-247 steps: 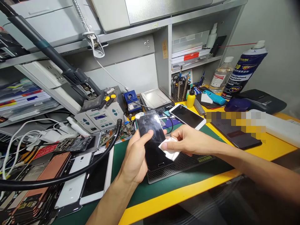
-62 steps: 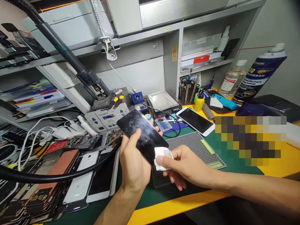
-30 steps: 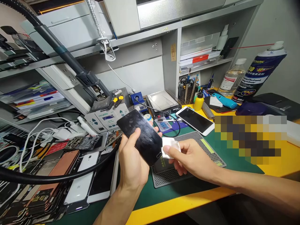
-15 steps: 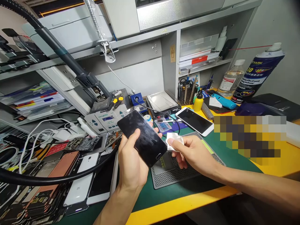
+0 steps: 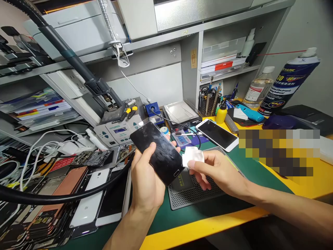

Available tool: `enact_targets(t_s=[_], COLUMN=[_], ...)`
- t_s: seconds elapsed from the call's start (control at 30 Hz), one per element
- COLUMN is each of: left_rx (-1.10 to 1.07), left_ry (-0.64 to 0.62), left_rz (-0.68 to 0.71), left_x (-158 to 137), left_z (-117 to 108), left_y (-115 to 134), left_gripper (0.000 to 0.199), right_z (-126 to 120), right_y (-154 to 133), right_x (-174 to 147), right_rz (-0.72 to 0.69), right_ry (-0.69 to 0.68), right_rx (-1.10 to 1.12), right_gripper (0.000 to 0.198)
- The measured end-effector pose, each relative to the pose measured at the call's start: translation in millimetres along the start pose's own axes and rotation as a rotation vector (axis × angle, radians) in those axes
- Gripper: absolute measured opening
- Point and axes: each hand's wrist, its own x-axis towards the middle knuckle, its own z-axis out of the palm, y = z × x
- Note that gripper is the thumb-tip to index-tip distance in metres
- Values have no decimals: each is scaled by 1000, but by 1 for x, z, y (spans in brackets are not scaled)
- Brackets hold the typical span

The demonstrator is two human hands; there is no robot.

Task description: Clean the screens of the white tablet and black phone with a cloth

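A black smartphone [image 5: 162, 156] lies tilted in my left hand [image 5: 147, 180], its screen up and marked with smudges. My left thumb rests on the glass while the fingers wrap behind to the far edge. Between the thumb and fingers of my right hand [image 5: 215, 168] is a folded white wipe [image 5: 193, 156]. The wipe is at the phone's right edge, close to the home button; whether it touches the phone is unclear. Beneath both hands lies a grey perforated mat [image 5: 208, 191] on the green work surface [image 5: 257, 198].
A white phone [image 5: 217, 134] lies behind my right hand. Stacked phone parts [image 5: 49, 211] and a thick black hose [image 5: 65, 198] fill the left side. A soldering station [image 5: 121, 133], a yellow bottle [image 5: 221, 114] and a spray can [image 5: 288, 83] stand behind. A blurred patch covers the right.
My right hand has shifted slightly, and the wipe is turned so more of its white face shows. The phone stays in my left hand, nearly still. The view has shifted a little.
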Motion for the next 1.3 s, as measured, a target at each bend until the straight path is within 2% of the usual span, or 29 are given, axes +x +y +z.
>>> enact_targets(t_s=[0.3,0.57,0.73,0.87,1.17,1.3], left_rx=[7,56,62,59,62,54], left_ry=[4,-34,-26,-25,-25,-11], left_rz=[24,76,82,102,114,115], left_x=[0,0,0,0,4,4], left_z=[0,-3,-2,-3,-4,-3], left_y=[-3,-5,-6,-8,-6,-5], left_gripper=[36,40,36,40,39,37], right_z=[4,9,15,21,11,7], right_y=[0,0,4,10,10,10], right_x=[3,1,0,-1,2,3], right_rz=[83,119,146,125,81,72], right_ry=[-29,-94,-127,-145,20,46], right_rx=[-97,-69,-81,-51,-124,-110], right_gripper=[40,36,37,37,35,36])
